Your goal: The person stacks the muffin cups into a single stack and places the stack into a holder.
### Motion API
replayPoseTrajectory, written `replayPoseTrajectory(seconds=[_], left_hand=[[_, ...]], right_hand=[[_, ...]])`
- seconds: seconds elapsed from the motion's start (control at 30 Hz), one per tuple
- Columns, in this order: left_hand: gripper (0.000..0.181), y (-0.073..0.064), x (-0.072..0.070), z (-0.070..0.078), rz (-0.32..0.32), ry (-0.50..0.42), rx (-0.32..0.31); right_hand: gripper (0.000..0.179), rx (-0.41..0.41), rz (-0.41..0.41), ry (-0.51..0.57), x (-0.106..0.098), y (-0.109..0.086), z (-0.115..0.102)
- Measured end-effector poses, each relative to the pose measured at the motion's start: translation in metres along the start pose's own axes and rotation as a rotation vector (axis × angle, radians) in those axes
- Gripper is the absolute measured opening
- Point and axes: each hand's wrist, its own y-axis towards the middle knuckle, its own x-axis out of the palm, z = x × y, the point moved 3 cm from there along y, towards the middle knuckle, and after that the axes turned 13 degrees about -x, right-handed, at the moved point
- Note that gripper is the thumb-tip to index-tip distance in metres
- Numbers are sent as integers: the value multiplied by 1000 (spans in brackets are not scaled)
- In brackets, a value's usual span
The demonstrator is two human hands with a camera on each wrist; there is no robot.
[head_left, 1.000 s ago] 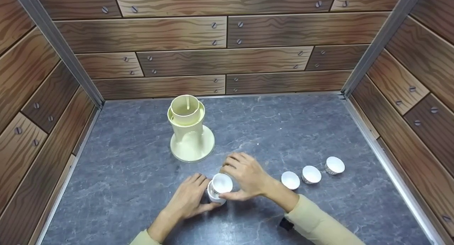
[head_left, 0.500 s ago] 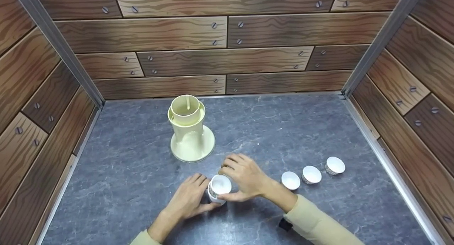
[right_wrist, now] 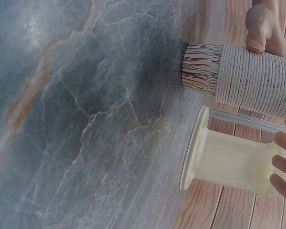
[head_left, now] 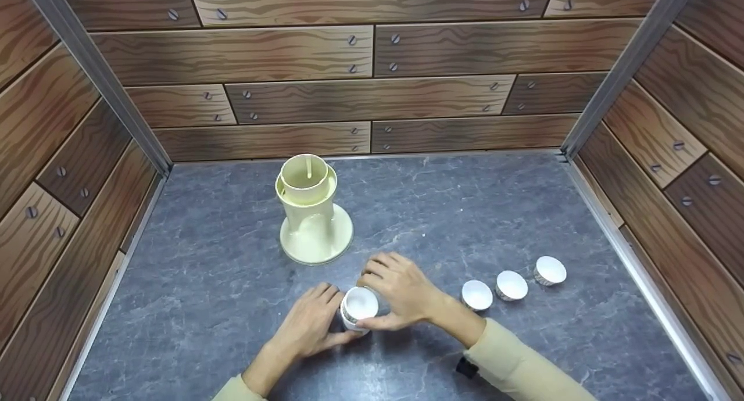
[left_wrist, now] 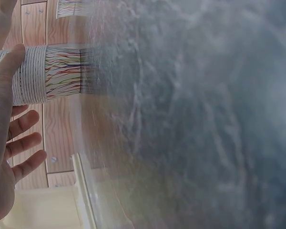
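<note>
A stack of nested white paper cups [left_wrist: 64, 71] stands upright on the grey tabletop, its lowest cup printed with coloured wavy lines. My left hand [head_left: 312, 319] holds the stack from the left side, thumb in front and fingers behind. On top sits a white paper cup [head_left: 360, 302], seated in the stack, its open mouth facing up. My right hand [head_left: 401, 290] grips this top cup between the thumb at its near side and the fingers at its far side. In the right wrist view the stack [right_wrist: 255, 78] shows many close rims; the right fingertips [right_wrist: 283, 167] appear beyond its upper end.
Three loose paper cups stand mouth up on the right: a near one [head_left: 477, 295], a middle one [head_left: 511, 286] and a far one [head_left: 550, 271]. Behind the hands stands a cream cylinder on a round base [head_left: 317, 238]. Wood-patterned walls [head_left: 372, 99] enclose the tabletop.
My right hand has shifted the top cup slightly left and down, so it now lines up with the stack and sits deeper in it. My left hand has stayed in place.
</note>
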Motion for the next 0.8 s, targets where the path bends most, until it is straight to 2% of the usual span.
replayPoseTrajectory(seconds=[0.43,0.8], left_hand=[[61,0,0,0,17,14,2],[61,1,0,1,-33,2,-23]], right_hand=[[64,-1,-1,23,2,0,-1],[63,2,11,31,7,-1,-1]])
